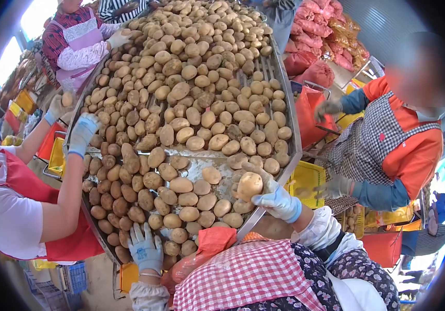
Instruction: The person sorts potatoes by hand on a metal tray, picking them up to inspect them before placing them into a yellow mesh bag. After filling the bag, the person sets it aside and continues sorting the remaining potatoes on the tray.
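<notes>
My right hand (275, 198), in a pale blue and white glove, is closed around a potato (250, 186) above the right edge of the metal sorting table (296, 140). My left hand (146, 250), gloved the same way, lies with its fingers spread at the near left of the table, touching the potatoes (170, 248) there and holding none. Many more potatoes (189, 199) lie between my hands. Their undersides and part of the table are hidden by the pile.
A co-worker in a red apron (23, 179) reaches in from the left, and another in a checked apron (362, 140) stands at the right. A yellow crate (305, 181) sits beside the table. Pink sacks (313, 31) are stacked at the back right.
</notes>
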Tool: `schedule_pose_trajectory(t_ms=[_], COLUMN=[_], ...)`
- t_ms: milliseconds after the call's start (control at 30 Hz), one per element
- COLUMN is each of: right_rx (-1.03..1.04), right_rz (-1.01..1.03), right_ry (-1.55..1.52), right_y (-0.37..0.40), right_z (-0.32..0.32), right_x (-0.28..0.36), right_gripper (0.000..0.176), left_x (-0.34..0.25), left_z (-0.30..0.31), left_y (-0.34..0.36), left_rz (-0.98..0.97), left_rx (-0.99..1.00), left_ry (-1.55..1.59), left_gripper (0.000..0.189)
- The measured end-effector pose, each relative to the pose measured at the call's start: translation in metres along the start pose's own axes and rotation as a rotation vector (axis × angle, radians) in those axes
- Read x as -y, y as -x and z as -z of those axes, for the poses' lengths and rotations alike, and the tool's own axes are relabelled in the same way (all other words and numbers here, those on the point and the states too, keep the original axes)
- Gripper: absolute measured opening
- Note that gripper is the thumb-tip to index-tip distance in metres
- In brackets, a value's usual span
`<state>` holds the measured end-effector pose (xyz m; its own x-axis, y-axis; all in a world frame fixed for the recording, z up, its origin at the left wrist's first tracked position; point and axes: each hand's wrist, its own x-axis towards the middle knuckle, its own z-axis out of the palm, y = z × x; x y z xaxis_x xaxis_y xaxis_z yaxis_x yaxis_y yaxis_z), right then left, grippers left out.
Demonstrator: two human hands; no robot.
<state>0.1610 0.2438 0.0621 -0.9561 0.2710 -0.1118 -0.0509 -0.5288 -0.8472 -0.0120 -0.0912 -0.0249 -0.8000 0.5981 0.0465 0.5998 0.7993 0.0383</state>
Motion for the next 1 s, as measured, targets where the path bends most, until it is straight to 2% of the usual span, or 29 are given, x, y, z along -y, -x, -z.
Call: schedule_pose_trajectory(t_ms=[67,133,167,200,233,267,300,367,433,467,533,567,600,667,700,767,800,867,900,1000], right_rx=[0.011,-0.029,-0.05,-0.07,-0.084,-0.072,-0.074,-0.066,-0.089,-0.08,-0.039,-0.194,-0.188,-0.161,-0.159,-0.237,-0.238,0.169,0.173,-0.15], right_rz=[0.073,0.074,0.168,0.266,0.316,0.314,0.369,0.421,0.434,0.425,-0.16,0.0,-0.013,-0.354,-0.36,-0.511,-0.513,-0.467,-0.484,0.128], right_ry=[0.347,0.243,0.403,0.561,0.705,0.699,0.779,0.856,0.62,0.617,-0.272,-0.274,-0.27,-0.506,-0.508,-0.748,-0.746,-0.868,-0.858,1.01], right_y=[-0.008,-0.014,-0.019,-0.023,-0.025,-0.027,-0.029,-0.031,-0.032,-0.033,-0.033,-0.039,-0.039,-0.043,-0.044,-0.046,-0.046,-0.049,-0.051,-0.061], right_z=[0.001,0.005,0.01,0.013,0.015,0.017,0.019,0.021,0.021,0.026,0.04,0.036,0.041,0.047,0.046,0.038,0.042,0.055,0.052,0.029], right_x=[0.009,0.003,-0.002,-0.005,-0.003,-0.003,-0.003,-0.002,-0.003,-0.001,0.005,-0.02,-0.018,-0.015,-0.014,-0.011,-0.014,-0.022,-0.024,-0.04], right_gripper=[0.09,0.092,0.094,0.096,0.099,0.099,0.1,0.101,0.085,0.085,0.069,0.065,0.065,0.063,0.063,0.067,0.067,0.054,0.054,0.049], left_x=[-0.006,-0.025,-0.04,-0.046,-0.051,-0.057,-0.068,-0.089,-0.079,-0.071,-0.062,-0.059,-0.059,-0.058,-0.056,-0.056,-0.055,-0.051,-0.049,-0.036], left_z=[0.016,0.051,0.071,0.061,0.042,0.027,0.025,0.023,-0.005,-0.02,-0.026,-0.03,-0.031,-0.034,-0.038,-0.04,-0.039,-0.038,-0.036,-0.023], left_y=[0.001,-0.009,-0.021,-0.019,-0.016,-0.014,-0.019,-0.036,-0.034,-0.031,-0.029,-0.028,-0.027,-0.028,-0.028,-0.025,-0.023,-0.016,-0.011,0.011], left_rz=[0.01,0.389,0.409,0.422,0.254,0.08,0.091,-0.141,-0.048,0.031,0.06,0.094,0.136,0.164,0.163,0.162,0.17,0.19,0.199,0.275], left_rx=[0.067,0.648,0.76,0.76,0.412,0.058,0.056,-0.017,0.01,0.04,-0.001,0.018,0.035,0.044,0.048,0.054,0.033,0.009,0.007,0.054], left_ry=[-0.067,0.073,0.083,0.078,0.263,0.434,0.429,0.201,0.135,0.072,0.077,0.094,0.111,0.112,0.088,0.066,0.084,0.109,0.067,-0.008], left_gripper=[0.05,0.044,0.041,0.041,0.043,0.046,0.046,0.057,0.062,0.068,0.069,0.069,0.07,0.07,0.071,0.072,0.07,0.069,0.067,0.063])
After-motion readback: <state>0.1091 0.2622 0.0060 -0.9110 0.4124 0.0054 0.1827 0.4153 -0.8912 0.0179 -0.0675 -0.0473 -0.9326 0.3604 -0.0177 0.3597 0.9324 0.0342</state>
